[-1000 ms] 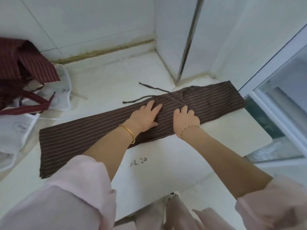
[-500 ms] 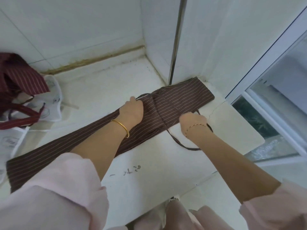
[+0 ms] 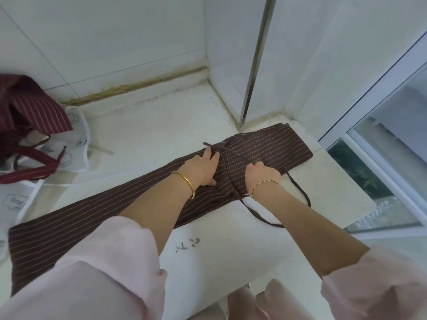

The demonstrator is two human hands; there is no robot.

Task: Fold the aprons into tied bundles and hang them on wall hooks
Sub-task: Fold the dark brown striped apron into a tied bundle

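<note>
Apron: a brown striped apron [image 3: 261, 151] is lying folded in a long narrow strip, running slantwise from the near left to the far right.
Tabletop: the white tabletop [image 3: 231, 262] is carrying the strip; the strip's far right end is lying close to the wall corner.
Strap: a dark strap [image 3: 272, 224] is crossing the strip between the two hands, then looping off its near edge onto the bare tabletop and back up to the right hand.
Left hand: the left hand [image 3: 201, 168] is pressing flat on the strip, fingers straight and slightly spread, their tips touching the strap at the strip's far edge.
Right hand: the right hand [image 3: 262, 173] is resting knuckles-up on the strip, fingers curled round the strap, which is coming out at its right side.
Wrists: a gold bangle [image 3: 187, 183] is sitting on the left wrist, a twisted bracelet [image 3: 263, 183] on the right.
Far left: a red apron [image 3: 34, 109] is lying crumpled over white cloths [image 3: 76, 135], well apart from the strip.
Right: a window [image 3: 381, 169] is bordering the tabletop.
</note>
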